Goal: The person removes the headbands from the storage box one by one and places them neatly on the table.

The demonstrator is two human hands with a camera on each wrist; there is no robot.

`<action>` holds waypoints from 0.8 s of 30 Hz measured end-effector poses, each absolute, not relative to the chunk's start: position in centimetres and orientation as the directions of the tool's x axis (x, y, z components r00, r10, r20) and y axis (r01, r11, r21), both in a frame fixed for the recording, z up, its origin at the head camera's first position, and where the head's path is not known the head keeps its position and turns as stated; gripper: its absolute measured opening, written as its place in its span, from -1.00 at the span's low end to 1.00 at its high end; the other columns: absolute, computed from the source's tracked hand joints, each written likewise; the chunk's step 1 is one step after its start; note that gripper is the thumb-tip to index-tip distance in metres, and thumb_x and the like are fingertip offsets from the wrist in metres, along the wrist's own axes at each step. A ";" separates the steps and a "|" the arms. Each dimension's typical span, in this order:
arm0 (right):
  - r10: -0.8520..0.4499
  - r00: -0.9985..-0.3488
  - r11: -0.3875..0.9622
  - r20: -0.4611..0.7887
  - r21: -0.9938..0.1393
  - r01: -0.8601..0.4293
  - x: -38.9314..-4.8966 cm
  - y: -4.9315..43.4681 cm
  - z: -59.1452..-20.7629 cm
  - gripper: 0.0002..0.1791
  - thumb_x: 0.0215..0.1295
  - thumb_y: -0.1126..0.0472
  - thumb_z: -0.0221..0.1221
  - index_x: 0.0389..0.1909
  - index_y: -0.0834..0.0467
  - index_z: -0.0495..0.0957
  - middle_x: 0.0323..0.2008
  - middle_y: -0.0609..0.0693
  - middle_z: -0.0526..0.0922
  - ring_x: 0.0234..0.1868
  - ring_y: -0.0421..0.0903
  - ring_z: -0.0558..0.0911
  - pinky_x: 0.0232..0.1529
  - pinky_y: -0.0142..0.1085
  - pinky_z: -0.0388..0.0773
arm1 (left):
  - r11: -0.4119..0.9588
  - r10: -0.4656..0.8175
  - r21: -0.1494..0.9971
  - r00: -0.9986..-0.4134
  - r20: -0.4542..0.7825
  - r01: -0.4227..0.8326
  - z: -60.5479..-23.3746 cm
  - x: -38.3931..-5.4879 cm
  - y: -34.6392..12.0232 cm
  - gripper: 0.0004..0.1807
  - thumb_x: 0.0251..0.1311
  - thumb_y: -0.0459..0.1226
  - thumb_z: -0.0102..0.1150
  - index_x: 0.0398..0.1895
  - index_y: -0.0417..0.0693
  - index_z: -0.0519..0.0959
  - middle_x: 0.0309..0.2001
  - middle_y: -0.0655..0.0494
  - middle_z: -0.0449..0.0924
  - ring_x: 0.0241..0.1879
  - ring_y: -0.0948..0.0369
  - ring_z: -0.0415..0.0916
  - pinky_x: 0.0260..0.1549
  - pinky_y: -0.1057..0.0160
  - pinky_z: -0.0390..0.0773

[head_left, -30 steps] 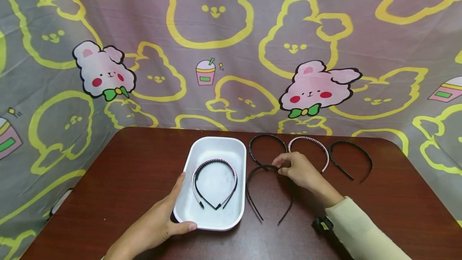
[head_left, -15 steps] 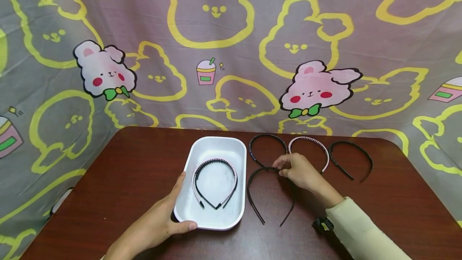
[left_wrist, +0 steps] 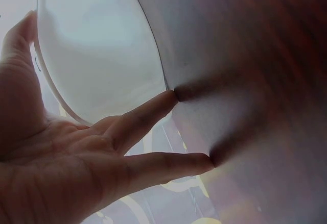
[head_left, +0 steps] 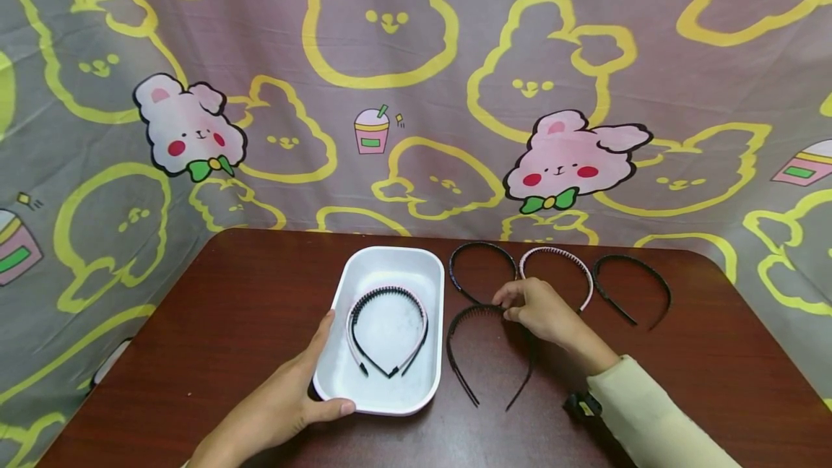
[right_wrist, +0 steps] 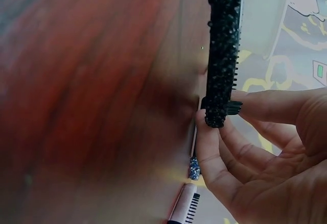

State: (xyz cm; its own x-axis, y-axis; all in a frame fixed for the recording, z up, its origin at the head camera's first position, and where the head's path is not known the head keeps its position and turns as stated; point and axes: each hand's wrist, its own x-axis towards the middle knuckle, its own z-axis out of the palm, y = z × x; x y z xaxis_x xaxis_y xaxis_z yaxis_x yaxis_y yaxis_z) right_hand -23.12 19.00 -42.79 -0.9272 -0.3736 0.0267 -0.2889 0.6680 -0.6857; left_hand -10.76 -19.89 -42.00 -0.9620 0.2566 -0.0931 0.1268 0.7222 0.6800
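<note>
My right hand pinches a black toothed headband at the right of its arch, with its two ends toward me. In the right wrist view thumb and fingertips meet at the speckled, glittery band. My left hand spans the near left corner of a white tray, thumb against the front wall and index finger along the left side. Straight fingers rest at the tray's wall and the tabletop in the left wrist view. A black headband and a pink one overlap inside the tray.
Behind my right hand lie a dark blue-black headband, a pink headband with dark teeth and a black headband. The dark red wooden table meets a curtain with rabbit drawings at its back edge.
The pinched headband has shifted slightly toward me and right, and its arch sits lower in view. My right hand has moved slightly with it; the left hand and tray have stayed put.
</note>
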 end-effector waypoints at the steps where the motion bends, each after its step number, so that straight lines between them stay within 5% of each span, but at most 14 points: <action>1: -0.375 -0.927 0.668 0.028 -0.685 -0.291 -23.2 19.0 -42.8 -0.80 0.10 0.51 0.32 -0.25 0.24 0.75 -0.39 0.07 0.71 -0.26 -0.14 0.59 -0.16 -0.22 0.48 | 0.723 0.257 0.679 -0.962 -0.092 0.128 -42.0 -10.8 -19.9 0.42 -0.01 0.16 0.59 0.74 0.11 -0.20 0.62 -0.14 0.20 0.40 0.02 0.42 0.31 0.09 0.47; 24: -0.396 -0.918 0.669 0.024 -0.677 -0.307 -23.2 19.0 -42.9 -0.78 0.11 0.52 0.29 -0.25 0.25 0.74 -0.40 0.09 0.67 -0.36 -0.18 0.56 -0.33 -0.31 0.46 | 0.718 0.254 0.686 -0.962 -0.100 0.118 -42.0 -10.8 -19.9 0.42 -0.01 0.16 0.60 0.74 0.13 -0.21 0.63 -0.13 0.17 0.41 0.02 0.41 0.31 0.12 0.47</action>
State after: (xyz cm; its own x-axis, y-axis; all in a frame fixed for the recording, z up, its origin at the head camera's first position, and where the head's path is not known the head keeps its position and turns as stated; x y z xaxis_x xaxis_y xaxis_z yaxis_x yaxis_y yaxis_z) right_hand -23.20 18.96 -42.90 -0.9177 -0.3964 0.0239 -0.3068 0.6694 -0.6766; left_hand -10.82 -19.89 -42.03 -0.9619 0.2543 -0.1001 0.1184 0.7177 0.6862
